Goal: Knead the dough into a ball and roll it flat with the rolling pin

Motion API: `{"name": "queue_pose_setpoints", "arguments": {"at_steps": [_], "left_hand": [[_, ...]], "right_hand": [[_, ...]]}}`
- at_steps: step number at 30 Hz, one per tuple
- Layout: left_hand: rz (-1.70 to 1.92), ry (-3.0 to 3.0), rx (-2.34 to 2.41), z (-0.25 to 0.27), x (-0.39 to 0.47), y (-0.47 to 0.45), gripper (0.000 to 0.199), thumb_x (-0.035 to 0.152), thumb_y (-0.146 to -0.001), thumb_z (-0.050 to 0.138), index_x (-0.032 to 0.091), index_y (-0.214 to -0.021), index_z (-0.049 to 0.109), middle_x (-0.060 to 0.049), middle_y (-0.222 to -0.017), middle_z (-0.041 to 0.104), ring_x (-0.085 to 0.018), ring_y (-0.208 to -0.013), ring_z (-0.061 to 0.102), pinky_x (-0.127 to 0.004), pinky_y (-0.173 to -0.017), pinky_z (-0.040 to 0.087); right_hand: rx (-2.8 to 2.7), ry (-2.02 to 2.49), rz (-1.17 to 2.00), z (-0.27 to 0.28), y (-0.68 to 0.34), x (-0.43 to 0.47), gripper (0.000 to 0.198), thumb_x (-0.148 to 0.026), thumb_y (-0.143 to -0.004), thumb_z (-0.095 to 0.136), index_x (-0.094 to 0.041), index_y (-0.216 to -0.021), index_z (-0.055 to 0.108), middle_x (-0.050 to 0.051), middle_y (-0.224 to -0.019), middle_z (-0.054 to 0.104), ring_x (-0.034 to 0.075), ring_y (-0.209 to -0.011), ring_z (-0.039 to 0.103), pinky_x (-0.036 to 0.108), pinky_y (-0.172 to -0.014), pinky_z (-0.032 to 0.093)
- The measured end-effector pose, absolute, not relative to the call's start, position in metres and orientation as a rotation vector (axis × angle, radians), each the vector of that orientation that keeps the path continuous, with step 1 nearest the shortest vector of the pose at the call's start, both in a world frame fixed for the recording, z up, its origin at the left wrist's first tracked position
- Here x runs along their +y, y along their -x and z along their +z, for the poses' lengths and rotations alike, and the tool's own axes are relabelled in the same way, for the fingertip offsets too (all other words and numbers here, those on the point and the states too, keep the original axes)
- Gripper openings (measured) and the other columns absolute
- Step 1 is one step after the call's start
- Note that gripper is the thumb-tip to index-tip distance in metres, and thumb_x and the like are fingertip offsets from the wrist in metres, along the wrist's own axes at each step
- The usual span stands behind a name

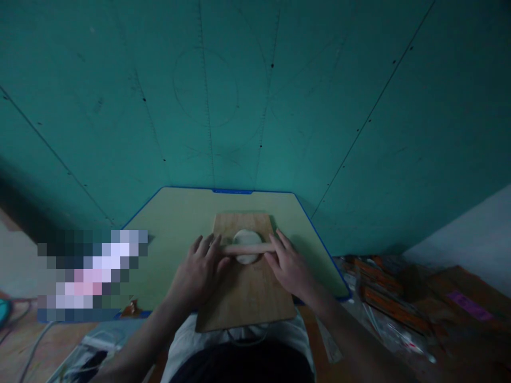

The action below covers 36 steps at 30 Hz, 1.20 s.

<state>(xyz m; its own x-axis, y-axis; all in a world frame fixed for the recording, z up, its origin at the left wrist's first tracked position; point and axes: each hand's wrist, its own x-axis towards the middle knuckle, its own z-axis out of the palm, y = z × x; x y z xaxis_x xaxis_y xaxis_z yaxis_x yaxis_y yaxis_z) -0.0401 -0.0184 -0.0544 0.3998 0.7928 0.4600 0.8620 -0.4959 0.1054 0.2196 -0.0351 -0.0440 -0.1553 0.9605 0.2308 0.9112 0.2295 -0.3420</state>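
Observation:
A pale wooden rolling pin (pixel 248 249) lies crosswise over a flat round of dough (pixel 246 238), whose edge shows both above and below it. Under the dough is a wooden cutting board (pixel 249 303). My left hand (pixel 200 265) is closed over the pin's left end, fingers bent across the top and thumb on the near side. On the opposite end, my right hand (pixel 290 266) grips the pin in the same way. Both pin tips are covered by my hands.
The board rests on a light table (pixel 171 213) with a blue edge, against a green wall (pixel 239 106). A pixelated patch covers something at the table's left. Cardboard (pixel 459 303) and plastic wrappings lie on the floor at right. A cable (pixel 34 351) runs at lower left.

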Motion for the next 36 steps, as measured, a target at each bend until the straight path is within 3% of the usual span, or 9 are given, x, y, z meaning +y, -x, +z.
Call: {"name": "queue_pose_setpoints", "arguments": {"at_steps": [5,10,14,20,25,32,36], "left_hand": [[-0.584,2.485,-1.506,-0.052,-0.021,0.037,0.052,0.051,-0.101,0.038,0.009,-0.124,0.059,-0.020,-0.113,0.066,-0.035,-0.104,0.062,-0.048,-0.082,0.056],[-0.439,2.488,-1.443,-0.042,0.029,0.032,0.053,0.052,-0.102,0.034,0.011,-0.104,0.069,-0.020,-0.105,0.071,-0.036,-0.106,0.065,-0.058,-0.101,0.045],[-0.420,2.491,-1.421,-0.039,0.061,0.027,0.056,0.041,-0.105,0.025,0.014,-0.096,0.073,-0.015,-0.094,0.076,-0.031,-0.094,0.070,-0.051,-0.101,0.047],[-0.458,2.436,-1.407,-0.048,0.033,0.031,0.055,0.042,-0.103,0.031,0.003,-0.128,0.061,-0.026,-0.133,0.063,-0.040,-0.130,0.055,-0.054,-0.106,0.045],[-0.437,2.454,-1.290,-0.051,-0.004,0.034,0.050,0.038,-0.103,0.033,0.006,-0.135,0.055,-0.024,-0.140,0.059,-0.041,-0.139,0.045,-0.060,-0.113,0.035],[-0.421,2.550,-1.350,-0.037,0.021,0.026,0.042,0.039,-0.101,0.038,0.011,-0.119,0.063,-0.021,-0.128,0.067,-0.036,-0.128,0.058,-0.055,-0.110,0.042],[-0.443,2.503,-1.405,-0.035,0.024,0.022,0.038,0.042,-0.100,0.042,0.015,-0.111,0.065,-0.019,-0.130,0.066,-0.036,-0.131,0.055,-0.053,-0.107,0.045]], "right_hand": [[-2.158,1.769,0.251,-0.040,-0.220,-0.031,0.052,-0.044,-0.105,0.037,-0.012,-0.143,0.052,0.022,-0.156,0.042,0.032,-0.139,0.048,0.047,-0.108,0.045],[-2.219,1.883,0.081,-0.021,-0.208,0.016,0.049,-0.044,-0.106,0.033,-0.013,-0.125,0.066,0.022,-0.147,0.053,0.032,-0.136,0.051,0.047,-0.110,0.041],[-2.272,1.852,0.022,-0.019,-0.202,0.045,0.046,-0.035,-0.107,0.030,-0.017,-0.121,0.069,0.015,-0.132,0.068,0.026,-0.131,0.055,0.043,-0.112,0.039],[-2.260,1.738,-0.077,-0.034,-0.210,0.015,0.051,-0.039,-0.105,0.036,-0.008,-0.140,0.057,0.020,-0.149,0.052,0.032,-0.143,0.042,0.047,-0.118,0.033],[-2.295,1.556,-0.078,-0.045,-0.218,-0.021,0.049,-0.033,-0.104,0.039,-0.009,-0.143,0.053,0.019,-0.150,0.051,0.032,-0.143,0.040,0.051,-0.117,0.036],[-2.405,1.492,0.007,-0.025,-0.218,0.000,0.040,-0.031,-0.104,0.039,-0.013,-0.133,0.061,0.015,-0.135,0.063,0.028,-0.130,0.052,0.047,-0.113,0.040],[-2.413,1.478,0.049,-0.022,-0.219,0.006,0.038,-0.030,-0.103,0.040,-0.016,-0.132,0.060,0.013,-0.133,0.064,0.026,-0.126,0.054,0.045,-0.109,0.043]]}}
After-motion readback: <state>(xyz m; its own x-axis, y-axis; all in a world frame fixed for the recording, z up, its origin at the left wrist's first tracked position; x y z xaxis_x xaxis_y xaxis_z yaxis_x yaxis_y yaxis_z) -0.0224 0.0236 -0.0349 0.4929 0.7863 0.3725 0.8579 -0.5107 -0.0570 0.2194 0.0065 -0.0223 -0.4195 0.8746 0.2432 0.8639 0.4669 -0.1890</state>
